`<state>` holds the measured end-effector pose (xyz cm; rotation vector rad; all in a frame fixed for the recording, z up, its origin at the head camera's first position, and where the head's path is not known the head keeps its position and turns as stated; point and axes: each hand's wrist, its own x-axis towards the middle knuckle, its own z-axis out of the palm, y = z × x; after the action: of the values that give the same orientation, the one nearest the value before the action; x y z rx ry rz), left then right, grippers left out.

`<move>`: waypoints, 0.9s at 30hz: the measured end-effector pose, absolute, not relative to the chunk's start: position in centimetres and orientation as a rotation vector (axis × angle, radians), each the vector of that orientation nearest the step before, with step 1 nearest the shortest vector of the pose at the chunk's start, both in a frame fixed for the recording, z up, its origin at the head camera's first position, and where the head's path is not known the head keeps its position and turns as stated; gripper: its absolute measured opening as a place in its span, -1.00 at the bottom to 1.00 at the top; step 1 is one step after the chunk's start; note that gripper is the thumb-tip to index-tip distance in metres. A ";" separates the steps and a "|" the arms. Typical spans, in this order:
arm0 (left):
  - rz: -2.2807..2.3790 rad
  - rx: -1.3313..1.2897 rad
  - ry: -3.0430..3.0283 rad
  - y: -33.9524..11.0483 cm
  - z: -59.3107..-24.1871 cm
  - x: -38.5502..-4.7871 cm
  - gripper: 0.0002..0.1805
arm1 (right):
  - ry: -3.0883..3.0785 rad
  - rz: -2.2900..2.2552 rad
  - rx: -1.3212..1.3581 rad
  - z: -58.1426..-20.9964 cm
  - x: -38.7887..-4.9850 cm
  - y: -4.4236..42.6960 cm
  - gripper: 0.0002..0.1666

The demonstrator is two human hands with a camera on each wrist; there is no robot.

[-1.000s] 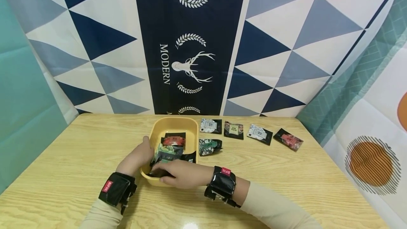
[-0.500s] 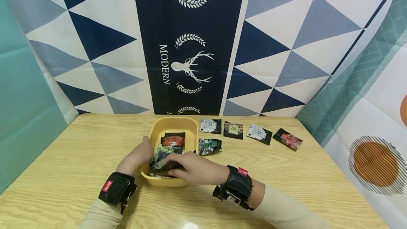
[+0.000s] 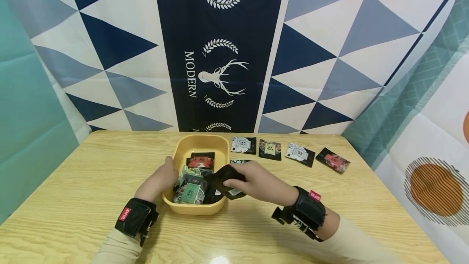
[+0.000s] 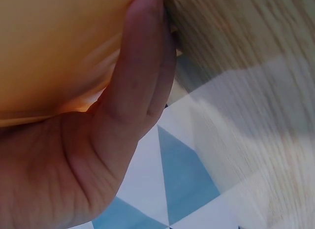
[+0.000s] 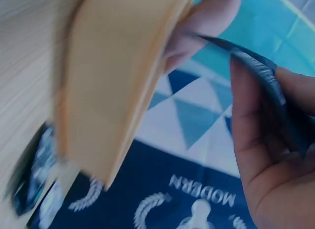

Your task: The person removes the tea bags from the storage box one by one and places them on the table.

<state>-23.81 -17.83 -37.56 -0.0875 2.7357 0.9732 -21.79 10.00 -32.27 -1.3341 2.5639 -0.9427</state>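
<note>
My right hand [image 3: 253, 176] pinches a dark sachet [image 3: 223, 180] between thumb and fingers, just above the right rim of a yellow plastic bin [image 3: 196, 210]. In the right wrist view the sachet [image 5: 268, 74] appears edge-on and bent. My left hand [image 3: 159, 179] holds the bin's left rim; in the left wrist view its fingers [image 4: 135, 66] lie along the outer wall, with the thumb hidden. Inside the bin are a green-labelled sachet [image 3: 192, 192], a red-labelled sachet [image 3: 201, 161] and other dark sachets partly covered.
Right of the bin, a row along the table's back holds two white-and-black sachets [image 3: 243, 145] [image 3: 300, 154], a yellow-green-labelled sachet [image 3: 270, 149] and a red-labelled one [image 3: 332, 160]. Another sachet [image 3: 239, 161] lies mostly behind my right hand. A patterned cloth [image 3: 220, 52] hangs behind the wooden table [image 3: 91, 182].
My right hand has come up out of the bin and moved right, carrying the dark sachet. The green-labelled sachet in the bin is now uncovered. My left hand has stayed on the rim.
</note>
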 end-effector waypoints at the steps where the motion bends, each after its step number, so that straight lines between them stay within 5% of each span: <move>1: 0.979 -0.087 2.734 -17.8 -37.6 -23.8 -0.52 | 2.592 -0.930 -1.295 -32.4 -22.0 10.6 -0.78; 10: 0.985 -0.089 2.733 -17.7 -37.3 -23.8 -0.50 | 2.931 -0.704 -1.057 -34.3 -23.6 15.6 -0.85; 17: 1.004 -0.097 2.729 -17.7 -37.2 -23.8 -0.51 | 3.256 -0.231 -1.072 -36.0 -24.8 17.7 -0.70; 27: 0.990 -0.108 2.733 -17.5 -37.6 -23.6 -0.48 | 3.340 0.007 -1.029 -38.3 -27.0 19.6 -0.82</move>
<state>-23.59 -17.54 -37.56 -0.1084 2.7328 0.9895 -27.03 19.63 -38.25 -1.0290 3.3402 0.0065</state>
